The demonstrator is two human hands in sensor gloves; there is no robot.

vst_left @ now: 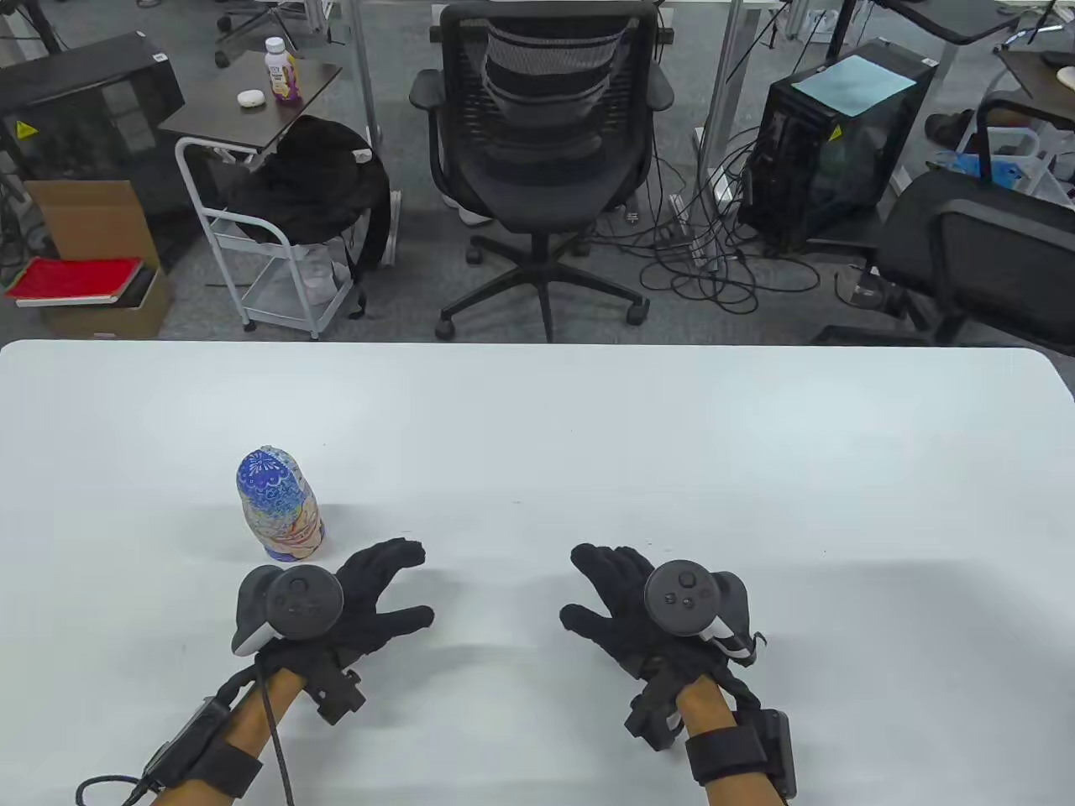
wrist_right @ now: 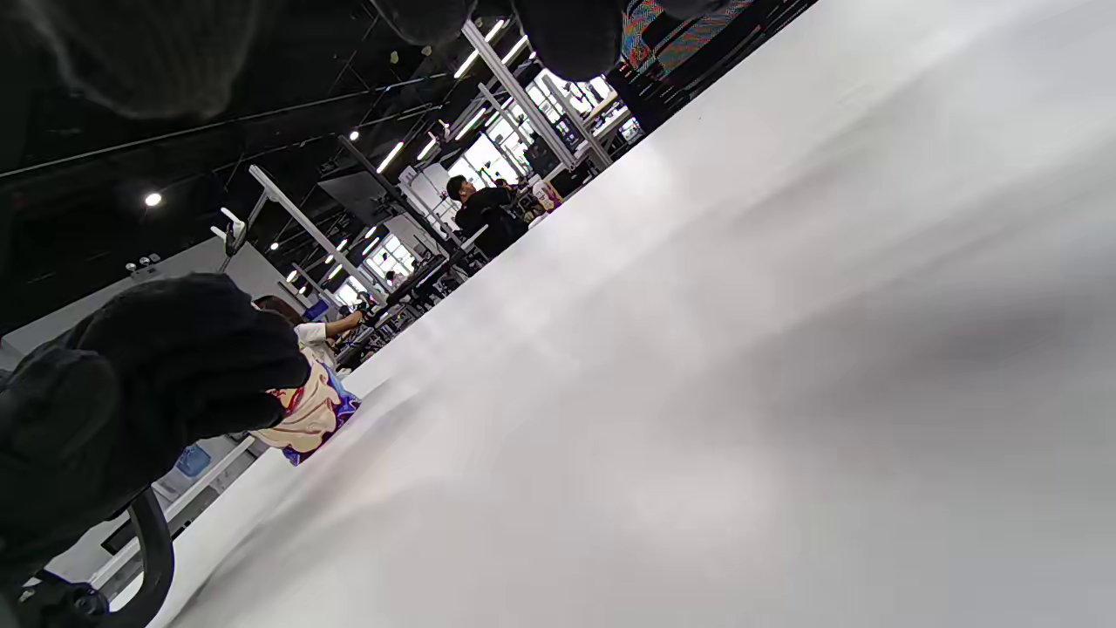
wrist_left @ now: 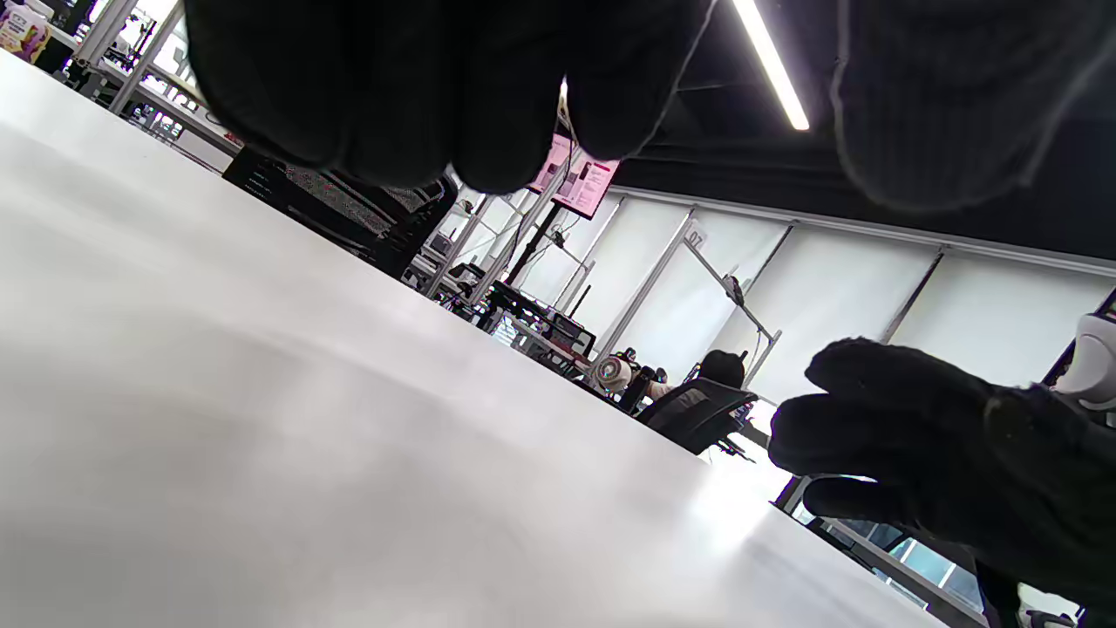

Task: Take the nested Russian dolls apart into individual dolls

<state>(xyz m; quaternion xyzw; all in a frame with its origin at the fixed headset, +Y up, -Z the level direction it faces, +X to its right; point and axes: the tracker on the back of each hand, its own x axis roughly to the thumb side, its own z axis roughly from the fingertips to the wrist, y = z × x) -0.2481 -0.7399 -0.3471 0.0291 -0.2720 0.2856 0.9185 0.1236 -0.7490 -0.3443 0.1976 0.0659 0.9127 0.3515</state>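
Standing upright on the table (vst_left: 588,420), left of centre: nested doll (vst_left: 280,504). Hovering just in front of it and slightly right: left hand (vst_left: 353,600). Sitting well right of that, apart, at the same depth: right hand (vst_left: 626,600). Standing behind the table's far edge: office chair (vst_left: 542,168).

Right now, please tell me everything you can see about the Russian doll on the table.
The Russian doll stands upright and closed, in one piece, on the white table. Its rounded head is blue with white patterns; the body below shows cream, red and blue painting and looks glossy. It stands just beyond the left hand, which does not touch it. Only the table touches it.
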